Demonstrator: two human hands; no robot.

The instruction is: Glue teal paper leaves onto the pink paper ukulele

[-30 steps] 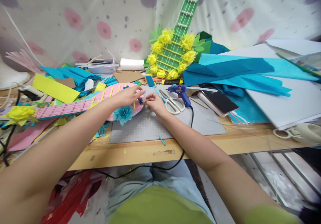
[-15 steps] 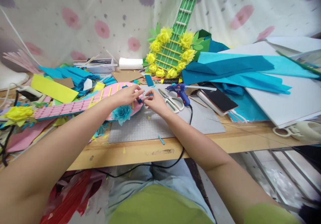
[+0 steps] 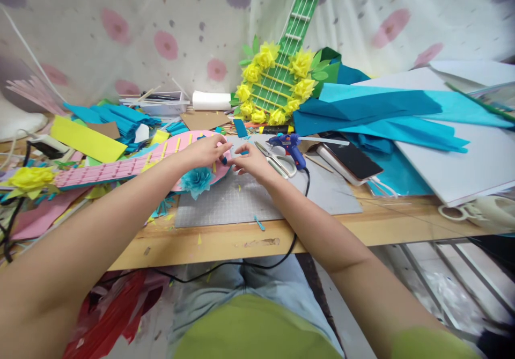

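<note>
While a teal scrap (image 3: 224, 160) is pinched between left hand (image 3: 205, 152) and right hand (image 3: 252, 161) at the pink paper guitar (image 3: 120, 171) edge, it could be torn by overpulling.

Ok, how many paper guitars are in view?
2: the green guitar leans on the backdrop; the pink guitar lies flat under the left hand. Blue paper sheets may hide more.

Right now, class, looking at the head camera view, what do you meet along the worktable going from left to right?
yellow paper flower → left hand → right hand → blue glue gun → phone
</note>
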